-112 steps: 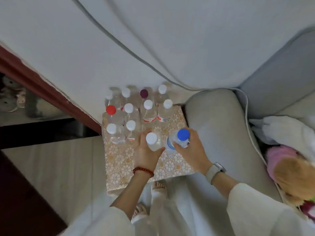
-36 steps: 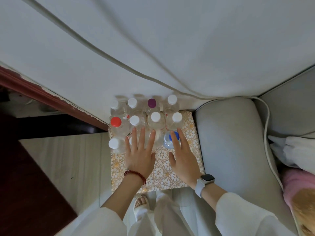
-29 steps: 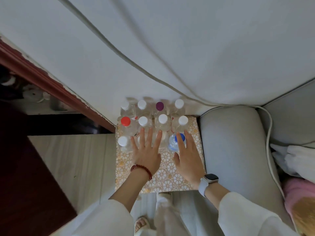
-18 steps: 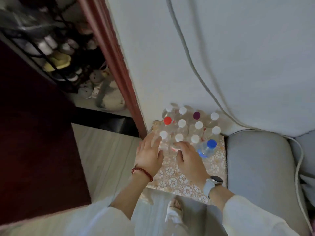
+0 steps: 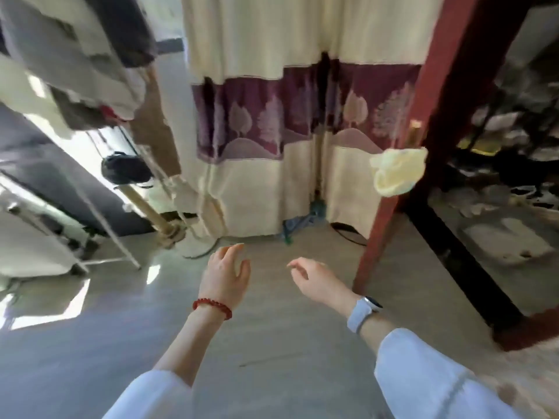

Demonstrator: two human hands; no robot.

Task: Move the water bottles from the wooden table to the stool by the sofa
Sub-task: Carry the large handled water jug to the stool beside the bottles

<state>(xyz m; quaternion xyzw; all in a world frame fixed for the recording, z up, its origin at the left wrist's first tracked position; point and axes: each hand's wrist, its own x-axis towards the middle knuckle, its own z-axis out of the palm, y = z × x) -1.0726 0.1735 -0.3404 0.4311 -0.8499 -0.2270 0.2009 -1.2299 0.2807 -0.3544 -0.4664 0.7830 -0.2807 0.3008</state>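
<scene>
So that's two bare hands, left hand and right hand, one red bead bracelet, one watch, and one curtain.

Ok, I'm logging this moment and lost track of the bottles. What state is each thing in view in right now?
left hand: empty, fingers loosely spread, held over the floor.
right hand: empty, fingers loosely curled.
curtain: hanging down to the floor, drawn shut.
yellow cloth: hanging on the red door frame.
water bottles, stool, table: none in view.
</scene>
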